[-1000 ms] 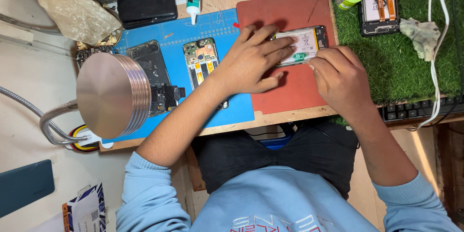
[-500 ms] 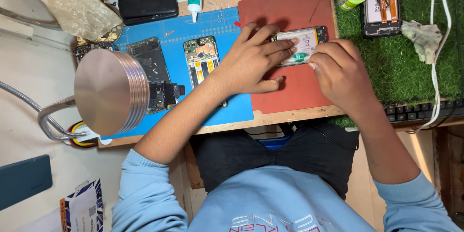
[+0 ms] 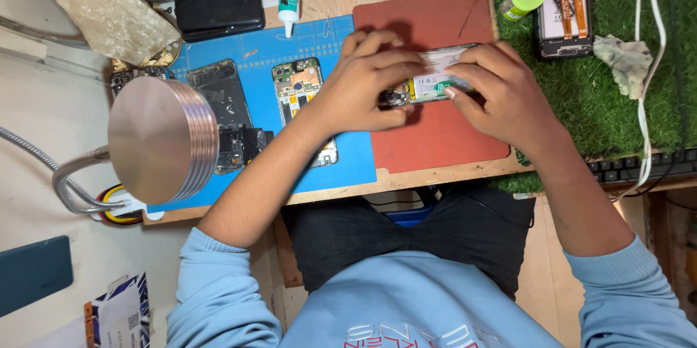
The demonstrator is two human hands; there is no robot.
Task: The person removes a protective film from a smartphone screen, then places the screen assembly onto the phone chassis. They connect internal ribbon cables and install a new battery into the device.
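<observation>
Head view shows my left hand (image 3: 370, 83) closed around the opened phone (image 3: 428, 85) on the red mat (image 3: 443, 137) to steady it, while my right hand (image 3: 501, 94) pinches its other end (circuit boards lie beside).

Head camera looks steeply down; workbench (image 3: 406, 177) near.

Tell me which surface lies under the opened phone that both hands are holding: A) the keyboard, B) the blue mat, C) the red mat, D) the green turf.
C: the opened phone, gripped by the left hand and right hand, sits over the red mat, right of the blue mat.
</observation>
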